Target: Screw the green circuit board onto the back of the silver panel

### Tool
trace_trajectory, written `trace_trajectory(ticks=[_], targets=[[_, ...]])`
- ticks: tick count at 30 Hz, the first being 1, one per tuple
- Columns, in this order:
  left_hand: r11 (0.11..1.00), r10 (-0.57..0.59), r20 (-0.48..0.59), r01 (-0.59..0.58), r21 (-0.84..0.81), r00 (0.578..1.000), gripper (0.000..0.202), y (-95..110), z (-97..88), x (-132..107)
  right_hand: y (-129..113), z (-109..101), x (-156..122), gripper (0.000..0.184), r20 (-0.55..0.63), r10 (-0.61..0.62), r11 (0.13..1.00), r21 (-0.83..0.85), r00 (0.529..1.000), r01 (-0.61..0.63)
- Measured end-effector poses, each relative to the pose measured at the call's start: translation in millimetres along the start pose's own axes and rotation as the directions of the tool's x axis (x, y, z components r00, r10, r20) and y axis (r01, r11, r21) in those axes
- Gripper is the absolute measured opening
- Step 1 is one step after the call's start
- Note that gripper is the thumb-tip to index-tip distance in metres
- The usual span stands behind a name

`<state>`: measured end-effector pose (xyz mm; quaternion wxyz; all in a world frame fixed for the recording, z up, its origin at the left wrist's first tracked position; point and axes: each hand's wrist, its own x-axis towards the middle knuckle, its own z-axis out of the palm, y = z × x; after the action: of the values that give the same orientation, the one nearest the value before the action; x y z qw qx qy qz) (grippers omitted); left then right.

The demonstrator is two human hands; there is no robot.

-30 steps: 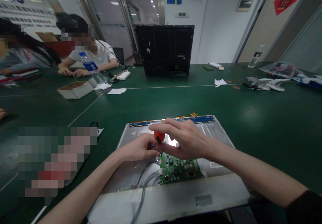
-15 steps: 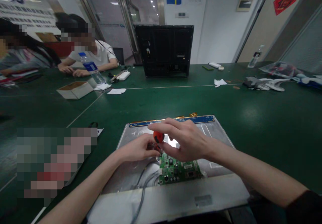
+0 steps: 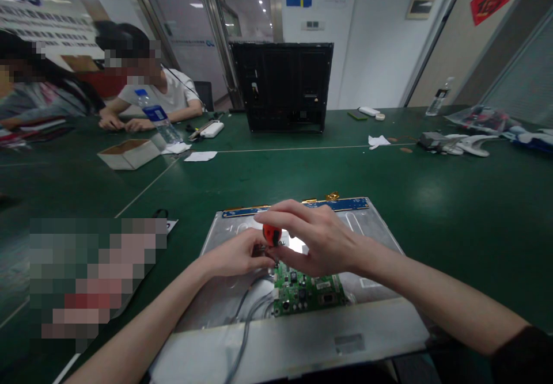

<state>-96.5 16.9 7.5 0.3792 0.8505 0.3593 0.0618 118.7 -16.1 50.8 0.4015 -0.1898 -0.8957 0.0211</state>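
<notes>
An orange-and-black screwdriver (image 3: 271, 235) stands upright over the top left corner of a green circuit board (image 3: 302, 292). My right hand (image 3: 317, 237) comes in from the right, with its thumb and fingers closed about the handle. Lower down, my left hand (image 3: 237, 253) is closed around the lower part of the screwdriver near the board's edge; its fingertips are partly hidden. The board is on the back of a silver display panel (image 3: 375, 246), with a blue strip board (image 3: 352, 204) along its far edge. Grey cables (image 3: 247, 326) run from the board's left side.
A black monitor housing (image 3: 283, 87) stands at the back of the green table (image 3: 466, 217). To the left are an open box (image 3: 129, 155), a water bottle (image 3: 158, 116) and a blurred-out flat item (image 3: 99, 280). Two people sit at the far left; a stapler-like grey tool (image 3: 451, 142) lies right.
The screwdriver handle has turned a little, so its black part shows differently. My right hand's fingers have shifted slightly; my left hand stays in place.
</notes>
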Motion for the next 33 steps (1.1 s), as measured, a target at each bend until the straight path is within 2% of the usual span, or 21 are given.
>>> trace_trajectory(ticks=[7,13,21,27,33], targets=[[0.999,-0.037,-0.024,0.037,0.018,0.999,0.026,1.4,2.9,-2.5,0.5,-1.9,0.3,0.048,0.038,0.001,0.999,0.035,0.999,-0.002],[1.000,0.011,-0.020,-0.011,-0.012,1.000,0.021,4.7,-0.4,0.0,0.8,0.0,0.0,0.044,0.024,0.018,1.000,0.024,1.000,-0.018],[0.999,0.004,0.009,-0.004,-0.041,1.000,0.021,7.4,-1.3,0.4,2.6,1.8,-0.9,0.038,-0.032,0.006,1.000,-0.022,0.999,-0.007],[0.997,-0.069,0.033,0.071,-0.044,0.997,0.021,5.1,0.0,-0.6,4.2,2.3,-0.9,0.037,-0.024,0.000,1.000,-0.029,1.000,-0.001],[0.996,0.022,0.005,-0.022,-0.088,1.000,0.015,10.5,-0.6,-0.9,3.1,2.0,-0.6,0.027,-0.011,0.008,1.000,0.008,1.000,-0.008]])
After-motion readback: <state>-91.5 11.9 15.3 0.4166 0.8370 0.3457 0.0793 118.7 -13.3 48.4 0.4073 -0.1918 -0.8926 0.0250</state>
